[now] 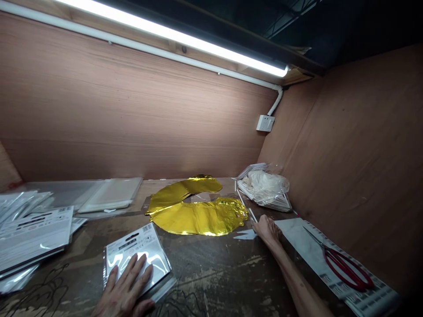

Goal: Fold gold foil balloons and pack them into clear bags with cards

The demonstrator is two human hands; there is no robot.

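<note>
My left hand (127, 288) lies flat, fingers spread, on a clear packet with a printed card (139, 253) near the table's front edge. My right hand (267, 230) reaches forward to the far right of the table, its fingers closed around a thin white straw (246, 207) beside a flat gold foil balloon (194, 209). The balloon lies deflated in the middle of the worn wooden table (224, 273).
Red-handled scissors (343, 266) rest on a printed sheet (333, 264) at the right. A pile of packets with a crumpled plastic bag (266, 187) sits in the back right corner. Stacks of packets (29, 233) and clear sleeves (110, 198) lie at the left. Wooden walls enclose three sides.
</note>
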